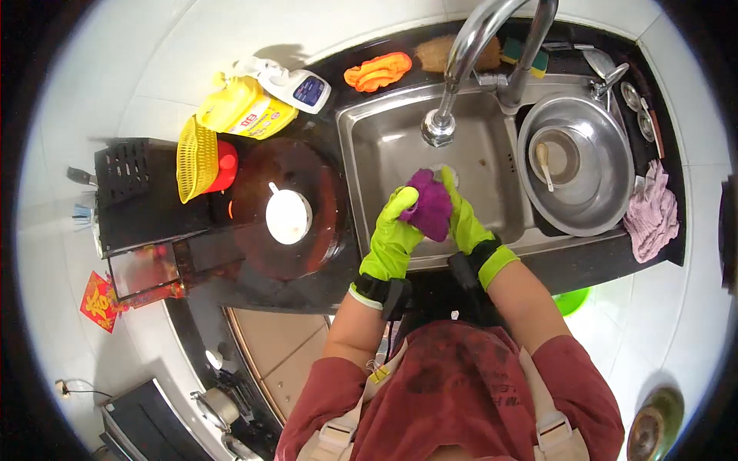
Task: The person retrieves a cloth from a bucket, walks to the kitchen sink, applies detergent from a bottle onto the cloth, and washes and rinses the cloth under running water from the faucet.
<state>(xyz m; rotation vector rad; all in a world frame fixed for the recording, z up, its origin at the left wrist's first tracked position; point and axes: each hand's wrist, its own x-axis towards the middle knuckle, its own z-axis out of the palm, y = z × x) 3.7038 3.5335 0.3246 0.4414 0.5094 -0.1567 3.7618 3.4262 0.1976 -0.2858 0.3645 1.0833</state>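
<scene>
Over the near part of the steel sink, I hold a bunched purple cloth between both hands. My left hand, in a bright green rubber glove, closes on the cloth's left side, thumb on top. On the other side, my right hand wears a matching glove and presses against the cloth, its fingers partly hidden behind it. Beyond the cloth hangs the faucet head; no stream of water shows beneath it. The drain at the sink bottom is partly covered by the cloth.
A large metal basin with a smaller bowl and spoon stands at the right, beside a pink cloth. Leftward are a white bowl, a yellow basket and cleaning bottles. An orange cloth lies behind the sink.
</scene>
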